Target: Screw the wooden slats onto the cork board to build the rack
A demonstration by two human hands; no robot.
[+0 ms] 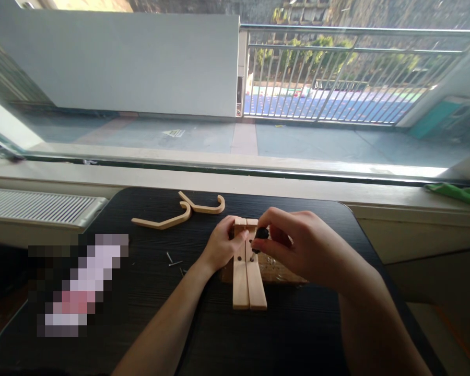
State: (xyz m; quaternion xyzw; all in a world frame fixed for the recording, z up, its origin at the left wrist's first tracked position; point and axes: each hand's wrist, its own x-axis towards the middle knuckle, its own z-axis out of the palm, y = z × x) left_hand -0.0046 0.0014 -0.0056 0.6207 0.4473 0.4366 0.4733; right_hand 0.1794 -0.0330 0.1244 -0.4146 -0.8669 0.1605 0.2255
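Observation:
Two pale wooden strips (242, 290) lie side by side over a brown wooden block (285, 274). My left hand (224, 244) grips the strips near their far end, thumb on top and fingers around the left edge. In my right hand (297, 237) is a short screwdriver (262, 234) with a black handle, pinched between thumb and fingers. It points down at a hole in the right strip; whether a screw sits under its tip is too small to tell. A dark hole also shows in the left strip.
Two curved wooden hooks (168, 222) lie at the back of the black table (149, 324). Several loose screws (170, 257) are left of my left hand. A blurred-out item (86, 282) lies at the table's left. Beyond are a radiator (43, 206) and a windowsill (219, 180).

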